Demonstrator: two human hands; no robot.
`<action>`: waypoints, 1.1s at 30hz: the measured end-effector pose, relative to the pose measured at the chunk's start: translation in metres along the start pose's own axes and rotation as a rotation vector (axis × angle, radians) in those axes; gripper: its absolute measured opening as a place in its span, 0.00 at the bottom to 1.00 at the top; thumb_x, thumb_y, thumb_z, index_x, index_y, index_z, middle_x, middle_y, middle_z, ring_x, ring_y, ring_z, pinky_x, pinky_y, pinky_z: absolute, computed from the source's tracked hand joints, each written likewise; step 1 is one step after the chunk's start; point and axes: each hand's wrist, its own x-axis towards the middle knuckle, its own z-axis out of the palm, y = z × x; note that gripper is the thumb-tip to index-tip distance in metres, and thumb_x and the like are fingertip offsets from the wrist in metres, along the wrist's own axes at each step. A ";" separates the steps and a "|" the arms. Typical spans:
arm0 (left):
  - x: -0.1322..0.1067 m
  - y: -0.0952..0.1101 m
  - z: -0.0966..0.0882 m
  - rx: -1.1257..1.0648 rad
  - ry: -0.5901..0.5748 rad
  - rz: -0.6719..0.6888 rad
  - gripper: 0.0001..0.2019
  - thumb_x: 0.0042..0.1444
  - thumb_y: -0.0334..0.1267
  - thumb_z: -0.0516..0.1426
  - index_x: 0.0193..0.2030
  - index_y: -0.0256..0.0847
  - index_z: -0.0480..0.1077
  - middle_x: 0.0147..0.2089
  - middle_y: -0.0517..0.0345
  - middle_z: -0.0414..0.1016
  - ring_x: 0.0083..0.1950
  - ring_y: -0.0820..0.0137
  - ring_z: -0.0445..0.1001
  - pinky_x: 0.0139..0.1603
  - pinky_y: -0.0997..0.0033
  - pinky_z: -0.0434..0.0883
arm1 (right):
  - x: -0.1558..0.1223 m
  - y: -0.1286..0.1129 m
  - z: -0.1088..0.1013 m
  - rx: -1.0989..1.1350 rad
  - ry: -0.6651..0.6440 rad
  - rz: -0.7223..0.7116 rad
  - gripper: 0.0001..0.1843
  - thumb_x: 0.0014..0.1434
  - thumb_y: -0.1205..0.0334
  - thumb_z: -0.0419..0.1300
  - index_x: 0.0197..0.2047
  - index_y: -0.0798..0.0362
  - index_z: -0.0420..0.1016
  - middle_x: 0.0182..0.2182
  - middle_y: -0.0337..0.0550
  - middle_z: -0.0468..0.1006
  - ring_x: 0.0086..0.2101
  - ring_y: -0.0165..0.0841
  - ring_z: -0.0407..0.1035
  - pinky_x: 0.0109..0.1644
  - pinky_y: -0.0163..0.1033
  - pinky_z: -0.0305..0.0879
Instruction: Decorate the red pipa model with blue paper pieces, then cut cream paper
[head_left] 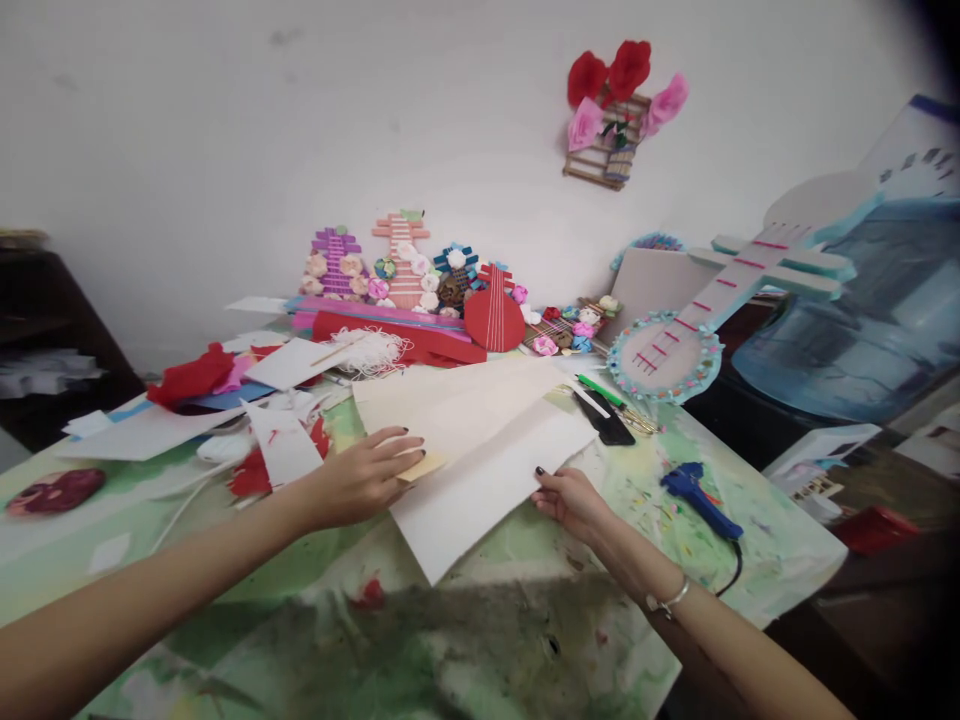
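A large white sheet lies near the table's front edge, its corner reaching past it. Beneath its far side is a cream sheet. My left hand is over the left part of the sheets, with its fingers closed on a small yellowish piece of paper. With thumb and fingers, my right hand pinches the right edge of the white sheet; a bracelet is on that wrist.
A blue glue gun lies at right, near a black phone-like object and a green marker. Paper scraps and white string lie at left. Behind stand decorated model lutes, including a red one; a large one leans at right.
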 end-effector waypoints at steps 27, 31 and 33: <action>-0.033 0.025 0.016 -0.201 -0.152 -0.064 0.07 0.59 0.34 0.57 0.43 0.38 0.73 0.53 0.44 0.74 0.59 0.60 0.68 0.64 0.52 0.60 | 0.084 -0.025 -0.019 -1.418 -0.257 -0.932 0.31 0.60 0.54 0.52 0.65 0.55 0.57 0.66 0.58 0.54 0.66 0.46 0.43 0.65 0.59 0.45; -0.042 0.014 0.015 -0.065 -0.089 -0.109 0.09 0.60 0.30 0.55 0.46 0.36 0.72 0.53 0.45 0.74 0.60 0.57 0.67 0.63 0.49 0.61 | 0.089 -0.011 -0.018 -1.514 -0.358 -0.888 0.30 0.64 0.51 0.47 0.67 0.52 0.55 0.66 0.55 0.53 0.66 0.44 0.43 0.65 0.62 0.40; -0.045 0.011 0.012 0.020 -0.047 -0.159 0.12 0.59 0.34 0.57 0.50 0.36 0.70 0.54 0.44 0.74 0.61 0.55 0.66 0.63 0.47 0.59 | 0.088 -0.010 -0.022 -1.512 -0.365 -0.888 0.29 0.65 0.50 0.47 0.66 0.52 0.57 0.66 0.55 0.54 0.66 0.44 0.44 0.65 0.62 0.39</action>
